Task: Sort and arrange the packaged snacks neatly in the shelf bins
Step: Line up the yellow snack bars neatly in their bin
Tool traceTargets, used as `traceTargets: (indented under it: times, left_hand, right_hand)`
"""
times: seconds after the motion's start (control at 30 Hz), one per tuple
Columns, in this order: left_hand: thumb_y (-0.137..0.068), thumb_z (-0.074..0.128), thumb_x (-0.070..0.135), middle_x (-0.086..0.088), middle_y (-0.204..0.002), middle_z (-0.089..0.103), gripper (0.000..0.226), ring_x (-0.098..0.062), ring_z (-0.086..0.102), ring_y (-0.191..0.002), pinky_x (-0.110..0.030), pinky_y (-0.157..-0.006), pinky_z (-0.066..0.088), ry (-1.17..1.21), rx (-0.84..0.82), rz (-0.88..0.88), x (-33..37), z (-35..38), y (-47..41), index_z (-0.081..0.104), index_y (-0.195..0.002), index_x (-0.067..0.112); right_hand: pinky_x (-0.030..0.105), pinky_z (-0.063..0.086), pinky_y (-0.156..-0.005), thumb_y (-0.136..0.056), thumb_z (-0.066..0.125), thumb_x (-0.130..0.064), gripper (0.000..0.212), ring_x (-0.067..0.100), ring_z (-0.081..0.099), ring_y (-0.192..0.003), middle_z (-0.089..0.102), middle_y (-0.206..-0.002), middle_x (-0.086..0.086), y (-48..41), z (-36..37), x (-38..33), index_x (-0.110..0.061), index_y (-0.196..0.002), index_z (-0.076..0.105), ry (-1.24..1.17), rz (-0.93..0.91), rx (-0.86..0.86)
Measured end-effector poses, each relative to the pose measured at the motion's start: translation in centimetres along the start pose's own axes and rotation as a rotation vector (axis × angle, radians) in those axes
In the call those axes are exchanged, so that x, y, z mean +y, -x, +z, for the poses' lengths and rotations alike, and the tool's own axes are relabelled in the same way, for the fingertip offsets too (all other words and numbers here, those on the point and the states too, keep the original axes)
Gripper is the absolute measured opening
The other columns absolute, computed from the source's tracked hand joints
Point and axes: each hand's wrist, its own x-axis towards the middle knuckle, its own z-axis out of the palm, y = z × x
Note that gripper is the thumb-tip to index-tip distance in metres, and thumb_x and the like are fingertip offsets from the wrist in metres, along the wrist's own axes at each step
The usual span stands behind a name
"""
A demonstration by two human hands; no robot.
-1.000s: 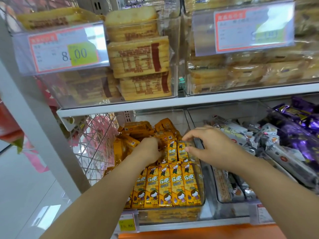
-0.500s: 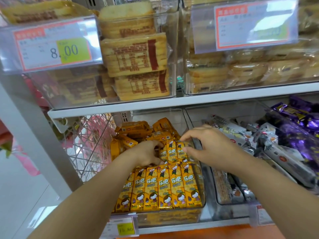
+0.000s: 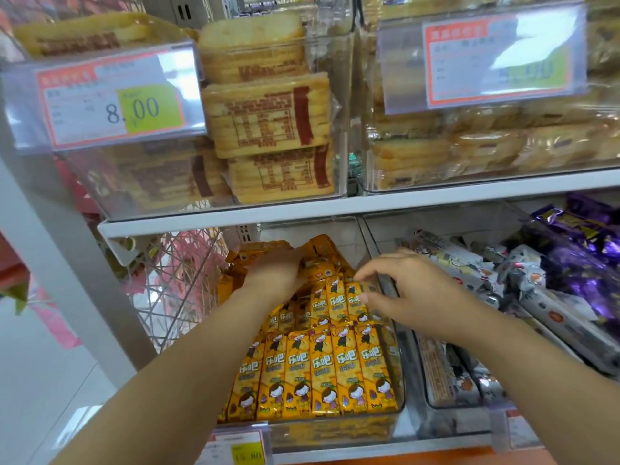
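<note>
A clear bin [image 3: 399, 360] on the lower shelf holds yellow snack packs [image 3: 322, 374] standing in neat rows at the front, with loose yellow packs [image 3: 322, 246] piled at the back. My left hand [image 3: 275, 273] reaches over the second row onto the loose pile; it is blurred and its fingers are hidden. My right hand [image 3: 412, 290] is at the bin's right wall. Its thumb and forefinger pinch the rightmost pack of the second row [image 3: 354, 298].
The neighbouring clear bin [image 3: 419, 391] holds grey-white snack bars, with purple packets [image 3: 590, 263] at the far right. The shelf above carries clear bins of biscuit packs [image 3: 268, 119] and price tags [image 3: 110, 105]. A wire rack [image 3: 174, 283] stands to the left.
My left hand has moved from the second row farther back onto the loose packs. My right hand has stayed at the right end of the second row.
</note>
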Motion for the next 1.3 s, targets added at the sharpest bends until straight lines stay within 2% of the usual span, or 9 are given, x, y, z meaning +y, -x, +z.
traceTargets:
  times: [0.27,0.37,0.5,0.63,0.8,1.0,1.13,1.23,1.3]
  left_hand:
    - [-0.092,0.055,0.032,-0.002,-0.133,0.046,0.041,-0.026,0.046,-0.122,-0.036,-0.095,0.039,-0.055,0.013,0.026,-0.3,1.2,-1.0,0.047,-0.131,0.025]
    - [-0.09,0.057,0.033,-0.003,-0.12,0.057,0.038,-0.025,0.049,-0.117,-0.035,-0.091,0.039,-0.002,0.115,0.035,-0.2,0.5,-0.4,0.047,-0.125,0.02]
    - [-0.084,0.063,0.04,0.004,-0.094,0.065,0.041,-0.021,0.062,-0.088,-0.034,-0.076,0.051,0.264,0.187,-0.077,-0.2,-1.7,1.5,0.042,-0.116,0.026]
    - [-0.083,0.066,0.038,-0.003,-0.097,0.057,0.041,-0.022,0.056,-0.085,-0.03,-0.068,0.044,0.214,-0.014,-0.174,-0.4,-2.3,3.4,0.044,-0.112,0.02]
    - [-0.088,0.063,0.04,-0.008,-0.106,0.062,0.037,-0.024,0.06,-0.095,-0.032,-0.072,0.046,0.075,-0.235,-0.149,1.3,-0.7,4.2,0.055,-0.109,0.009]
    - [-0.093,0.059,0.026,0.008,-0.076,0.061,0.02,-0.002,0.059,-0.06,-0.02,-0.054,0.042,0.292,-0.426,-0.145,0.1,-0.7,3.7,0.06,-0.11,0.015]
    - [-0.094,0.058,0.03,-0.002,-0.11,0.063,0.035,-0.012,0.06,-0.085,-0.029,-0.078,0.048,0.293,-0.449,-0.099,-0.4,-1.0,3.8,0.052,-0.127,0.024]
    - [-0.098,0.05,0.028,-0.006,-0.142,0.046,0.053,-0.019,0.055,-0.108,-0.026,-0.085,0.041,0.202,-0.419,-0.044,0.1,-0.7,3.7,0.031,-0.147,0.024]
    - [-0.099,0.048,0.027,-0.007,-0.148,0.039,0.053,-0.023,0.051,-0.12,-0.026,-0.089,0.04,0.161,-0.453,-0.03,0.2,-0.3,3.6,0.029,-0.148,0.024]
  right_hand:
    - [0.027,0.039,-0.094,-0.089,0.059,-0.037,0.026,0.002,0.043,-0.109,0.06,-0.112,-0.017,-0.3,0.1,0.0,-0.033,-0.115,0.061,0.007,0.005,0.007]
    - [0.028,0.04,-0.093,-0.088,0.06,-0.037,0.026,0.003,0.043,-0.107,0.061,-0.111,-0.017,-0.4,0.2,-0.1,-0.033,-0.113,0.061,0.009,0.007,0.014]
    - [0.026,0.039,-0.092,-0.088,0.059,-0.038,0.026,0.003,0.043,-0.108,0.06,-0.11,-0.018,-0.3,0.2,0.0,-0.034,-0.114,0.061,0.007,0.009,0.006]
    - [0.024,0.036,-0.086,-0.089,0.059,-0.037,0.026,0.002,0.041,-0.104,0.06,-0.109,-0.017,-0.2,0.3,-0.1,-0.033,-0.114,0.061,0.027,0.003,0.007]
    - [0.022,0.033,-0.083,-0.088,0.06,-0.037,0.027,0.001,0.039,-0.101,0.059,-0.107,-0.019,-0.1,0.3,-0.2,-0.032,-0.114,0.062,0.033,0.004,0.012]
    - [0.025,0.036,-0.09,-0.089,0.059,-0.038,0.026,0.0,0.038,-0.107,0.057,-0.107,-0.019,0.1,0.2,-0.1,-0.033,-0.114,0.061,0.013,0.001,-0.007]
    - [0.022,0.034,-0.09,-0.088,0.059,-0.039,0.026,-0.002,0.037,-0.108,0.056,-0.109,-0.02,0.0,0.3,-0.1,-0.034,-0.114,0.06,0.01,0.004,-0.008]
    - [0.022,0.034,-0.089,-0.088,0.059,-0.039,0.025,-0.003,0.036,-0.107,0.057,-0.109,-0.021,0.0,0.3,-0.1,-0.035,-0.113,0.06,0.006,0.007,-0.002]
    - [0.023,0.034,-0.09,-0.088,0.059,-0.039,0.025,-0.003,0.036,-0.106,0.057,-0.109,-0.021,0.0,0.3,-0.1,-0.035,-0.113,0.06,0.011,0.007,-0.004]
